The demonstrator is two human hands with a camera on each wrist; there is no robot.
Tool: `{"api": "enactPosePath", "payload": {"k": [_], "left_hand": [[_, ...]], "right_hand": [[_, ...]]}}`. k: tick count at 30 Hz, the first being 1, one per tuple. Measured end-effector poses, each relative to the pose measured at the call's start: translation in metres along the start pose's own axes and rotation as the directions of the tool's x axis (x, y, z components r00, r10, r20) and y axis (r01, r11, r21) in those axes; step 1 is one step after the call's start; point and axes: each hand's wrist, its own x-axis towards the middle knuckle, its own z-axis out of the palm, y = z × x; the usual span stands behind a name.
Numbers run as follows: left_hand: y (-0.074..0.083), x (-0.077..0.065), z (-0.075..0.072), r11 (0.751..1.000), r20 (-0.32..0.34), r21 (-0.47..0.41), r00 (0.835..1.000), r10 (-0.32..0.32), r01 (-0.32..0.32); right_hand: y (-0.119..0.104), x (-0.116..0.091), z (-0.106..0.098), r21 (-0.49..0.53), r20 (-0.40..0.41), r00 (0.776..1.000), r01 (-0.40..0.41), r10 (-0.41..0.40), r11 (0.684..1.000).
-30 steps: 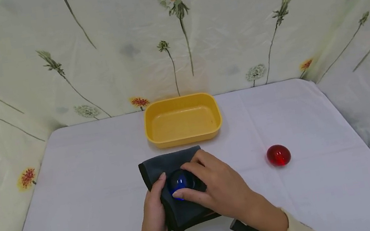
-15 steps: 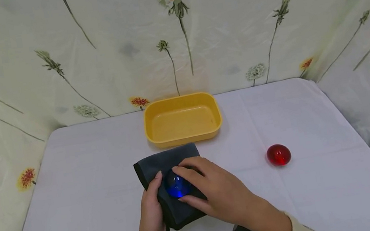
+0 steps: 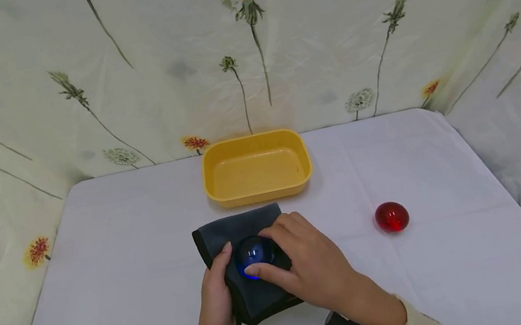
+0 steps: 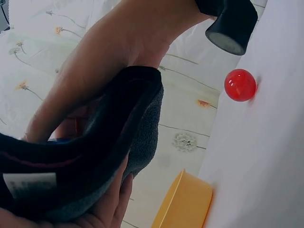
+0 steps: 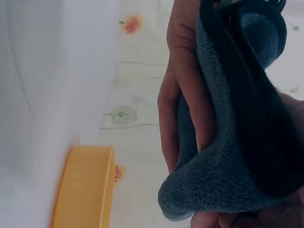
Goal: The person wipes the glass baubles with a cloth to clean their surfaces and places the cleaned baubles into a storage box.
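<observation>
Left grip (image 3: 217, 300) clasps dark cloth (image 3: 256, 298); right grip (image 3: 310, 265) pinches blue ball (image 3: 252, 249) on it. Right thumb farther over ball than half-second ago; rubbing seemingly under way.

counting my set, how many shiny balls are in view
2: a blue ball in the right hand, against the dark cloth, and a red ball on the white table.

A cream sleeve (image 3: 413, 324) ends behind the right hand (image 3: 310, 265). A black module (image 4: 240, 23) with a rounded grey end sits there.
</observation>
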Motion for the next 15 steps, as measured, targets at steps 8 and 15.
{"api": "enactPosePath", "payload": {"k": [8,15], "left_hand": [[0.003,0.000,-0.003,0.999,-0.005,0.025,0.999,0.046,-0.046],[0.000,0.001,-0.001,1.000,-0.014,0.001,1.000,0.022,-0.022]], "right_hand": [[0.000,0.001,-0.008,-0.016,0.120,0.972,0.205,-0.201,0.979],[0.000,0.003,-0.010,-0.003,0.085,0.977,0.199,-0.198,0.980]]}}
